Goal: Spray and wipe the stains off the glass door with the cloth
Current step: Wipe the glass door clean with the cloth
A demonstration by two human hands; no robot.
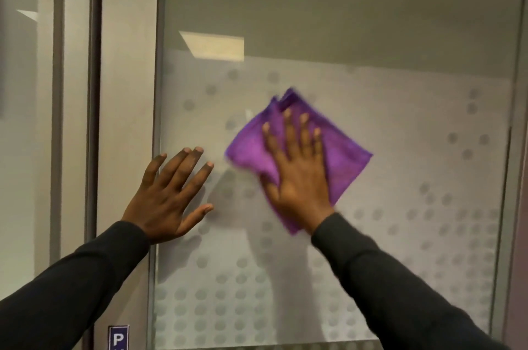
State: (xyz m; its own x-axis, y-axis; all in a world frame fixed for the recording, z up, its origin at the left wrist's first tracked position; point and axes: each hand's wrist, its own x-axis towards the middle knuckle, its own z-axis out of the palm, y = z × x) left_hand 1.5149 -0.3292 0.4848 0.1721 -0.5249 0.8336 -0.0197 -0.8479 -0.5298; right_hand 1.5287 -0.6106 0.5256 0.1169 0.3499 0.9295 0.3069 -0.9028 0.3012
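The glass door (400, 126) fills the middle and right of the view, clear at the top and frosted with grey dots lower down. My right hand (297, 178) lies flat on a folded purple cloth (345, 158) and presses it against the frosted glass. The cloth's edges look blurred. My left hand (171, 195) rests flat with fingers spread on the glass beside the door's left edge, holding nothing. No spray bottle is in view.
A grey door frame post (125, 121) stands left of the glass, with another glass panel (25, 121) further left. A small blue sign with a white letter P (118, 337) sits low on the post. Ceiling lights reflect in the upper glass.
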